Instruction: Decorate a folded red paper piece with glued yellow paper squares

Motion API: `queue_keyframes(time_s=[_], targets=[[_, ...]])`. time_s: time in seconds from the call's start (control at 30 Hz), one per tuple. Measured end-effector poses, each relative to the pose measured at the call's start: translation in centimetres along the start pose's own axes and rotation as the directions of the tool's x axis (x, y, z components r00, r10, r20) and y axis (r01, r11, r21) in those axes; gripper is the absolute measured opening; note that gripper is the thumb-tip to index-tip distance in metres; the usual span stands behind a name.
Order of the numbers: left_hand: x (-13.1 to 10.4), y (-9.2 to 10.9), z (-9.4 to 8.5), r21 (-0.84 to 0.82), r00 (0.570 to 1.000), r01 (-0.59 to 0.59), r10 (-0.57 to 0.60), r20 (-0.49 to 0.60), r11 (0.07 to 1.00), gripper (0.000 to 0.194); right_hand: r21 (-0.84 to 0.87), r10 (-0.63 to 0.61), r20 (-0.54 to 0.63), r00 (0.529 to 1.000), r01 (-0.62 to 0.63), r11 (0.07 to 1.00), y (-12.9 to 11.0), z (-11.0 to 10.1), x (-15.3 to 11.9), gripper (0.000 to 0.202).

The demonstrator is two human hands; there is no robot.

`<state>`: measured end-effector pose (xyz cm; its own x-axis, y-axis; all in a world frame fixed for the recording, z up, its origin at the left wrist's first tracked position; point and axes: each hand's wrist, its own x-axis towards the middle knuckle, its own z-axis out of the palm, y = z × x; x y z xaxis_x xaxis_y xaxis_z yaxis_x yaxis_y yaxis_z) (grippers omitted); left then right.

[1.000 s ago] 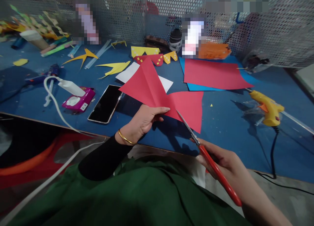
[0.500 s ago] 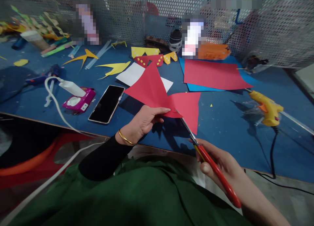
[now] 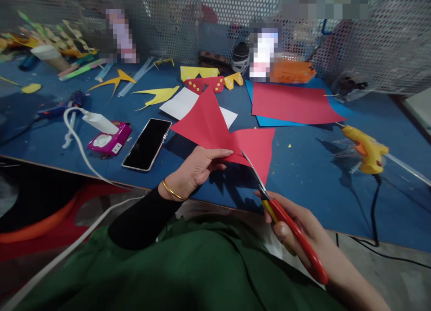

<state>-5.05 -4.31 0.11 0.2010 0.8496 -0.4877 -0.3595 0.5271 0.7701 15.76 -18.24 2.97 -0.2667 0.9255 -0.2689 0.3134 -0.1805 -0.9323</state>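
Note:
A folded sheet of red paper (image 3: 205,118) is pinched between the thumb and fingers of my left hand (image 3: 198,167), over the front part of the blue table. Its right flap bends away behind the blades. My right hand (image 3: 303,225) grips scissors (image 3: 292,232) with red and yellow handles. The blades reach up and left to the paper's lower edge, just right of my left thumb, with their tips on the paper. Under the raised paper lies a white sheet (image 3: 182,105).
Left of the paper lie a phone (image 3: 147,144) and a magenta power adapter (image 3: 112,139) with a white cable. A yellow glue gun (image 3: 365,149) rests at right. Red and blue sheets (image 3: 292,103), paper masks (image 3: 205,84) and yellow cutouts (image 3: 158,95) lie farther back.
The scissor handles have spread apart slightly, and my right hand has shifted a little up and left. My left hand keeps its hold on the red paper.

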Motion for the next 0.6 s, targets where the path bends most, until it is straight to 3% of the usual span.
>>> queue_keyframes(time_s=[0.6], targets=[[-0.24, -0.08, 0.45, 0.032, 0.999, -0.029, 0.03, -0.025, 0.999, 0.014, 0.001, 0.002, -0.004, 1.0, -0.002, 1.0, -0.16, 0.13, -0.22, 0.047]])
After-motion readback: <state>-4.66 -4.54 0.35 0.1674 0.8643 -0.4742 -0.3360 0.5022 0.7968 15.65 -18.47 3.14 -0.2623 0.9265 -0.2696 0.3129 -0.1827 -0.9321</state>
